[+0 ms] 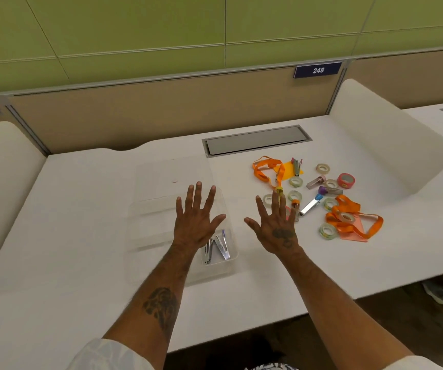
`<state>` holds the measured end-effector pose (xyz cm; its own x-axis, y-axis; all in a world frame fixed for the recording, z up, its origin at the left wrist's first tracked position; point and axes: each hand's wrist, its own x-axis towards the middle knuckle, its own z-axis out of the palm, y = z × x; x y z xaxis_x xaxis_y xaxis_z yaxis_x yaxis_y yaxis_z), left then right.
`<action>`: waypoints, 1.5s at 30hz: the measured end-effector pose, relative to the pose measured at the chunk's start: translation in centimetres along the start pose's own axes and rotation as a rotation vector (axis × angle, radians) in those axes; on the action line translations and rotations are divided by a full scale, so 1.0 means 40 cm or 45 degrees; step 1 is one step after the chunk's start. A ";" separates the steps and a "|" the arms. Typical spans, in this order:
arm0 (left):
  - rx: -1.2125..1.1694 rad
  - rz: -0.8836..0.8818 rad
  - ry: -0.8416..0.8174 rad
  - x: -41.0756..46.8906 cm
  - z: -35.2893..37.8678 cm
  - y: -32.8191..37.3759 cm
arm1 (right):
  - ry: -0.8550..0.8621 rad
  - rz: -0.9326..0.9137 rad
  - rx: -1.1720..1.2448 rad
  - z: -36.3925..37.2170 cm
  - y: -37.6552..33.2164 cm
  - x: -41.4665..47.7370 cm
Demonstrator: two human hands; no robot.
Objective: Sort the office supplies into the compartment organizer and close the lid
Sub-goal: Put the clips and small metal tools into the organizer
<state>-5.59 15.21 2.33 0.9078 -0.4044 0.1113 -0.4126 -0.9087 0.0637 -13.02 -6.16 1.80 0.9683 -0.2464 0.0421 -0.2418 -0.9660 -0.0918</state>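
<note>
A clear compartment organizer [145, 236] lies on the white desk with its clear lid [172, 174] folded back behind it. Silver staplers [219, 248] lie in its near right compartment. My left hand [197, 217] hovers flat over the organizer, fingers spread, holding nothing. My right hand [276, 222] is spread open just right of the organizer, at the left edge of the loose pile. That pile holds several tape rolls [327, 231], two orange lanyards [267, 169], a red tape roll [346, 180], small capped tubes [331, 190], a stapler [297, 165] and orange paper [354, 235].
A grey cable hatch [256, 141] is set into the desk behind the pile. White side dividers stand at the left [4, 161] and right [386, 140]. A tan back panel carries a blue sign reading 248 [318, 70]. The desk's front edge runs close to my forearms.
</note>
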 end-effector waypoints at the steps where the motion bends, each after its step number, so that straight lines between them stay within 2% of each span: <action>1: 0.004 0.011 -0.006 0.013 0.004 0.015 | 0.005 0.017 0.001 0.001 0.019 0.002; 12: -0.047 0.142 -0.080 0.212 0.084 0.244 | -0.062 0.220 0.037 0.025 0.276 0.103; 24: -0.199 0.322 -0.286 0.367 0.157 0.515 | -0.116 0.230 0.002 0.044 0.513 0.298; 27: -0.220 0.372 -0.305 0.389 0.176 0.555 | -0.148 0.204 0.138 0.053 0.540 0.366; 30: -0.227 0.395 -0.336 0.404 0.196 0.593 | -0.107 0.115 0.110 0.060 0.551 0.428; 37: -0.197 0.449 -0.373 0.421 0.234 0.657 | -0.166 0.059 0.207 0.072 0.538 0.573; 45: -0.322 0.388 -0.470 0.455 0.238 0.678 | -0.229 0.021 0.189 0.101 0.518 0.689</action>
<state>0.45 -17.78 -3.36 0.6916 -0.6965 -0.1910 -0.6251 -0.7098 0.3248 8.89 -32.65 -2.95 0.9632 -0.2313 -0.1373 -0.2586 -0.9364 -0.2373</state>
